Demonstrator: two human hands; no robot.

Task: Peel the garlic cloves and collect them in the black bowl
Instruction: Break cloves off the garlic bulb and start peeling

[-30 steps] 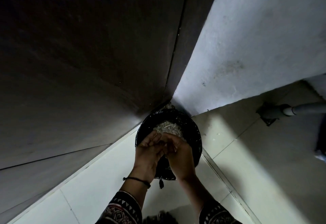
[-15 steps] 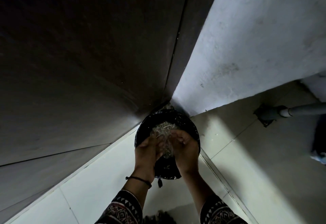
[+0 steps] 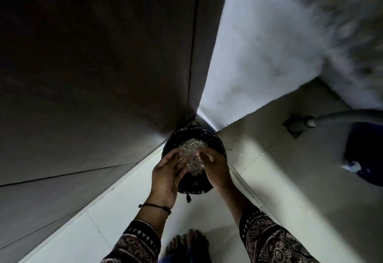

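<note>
A round black bin (image 3: 220, 145) lined with a black bag stands on the floor in the corner. A heap of pale, papery garlic skins (image 3: 193, 148) lies inside it. My left hand (image 3: 165, 172) and my right hand (image 3: 216, 169) hover just above the bin, palms facing each other a short way apart, fingers loosely extended. Loose skins (image 3: 193, 166) are falling between the palms, blurred. No garlic cloves and no black bowl can be made out.
A dark wooden panel (image 3: 93, 66) rises on the left and a white wall (image 3: 259, 55) on the right. A grey pipe (image 3: 342, 117) enters the floor at right, beside a dark blue object (image 3: 364, 155). My bare feet (image 3: 186, 244) stand on pale tiles.
My hands were pressed together over the bin; they have drawn apart and the skins held between them are dropping in. The camera shifted slightly.
</note>
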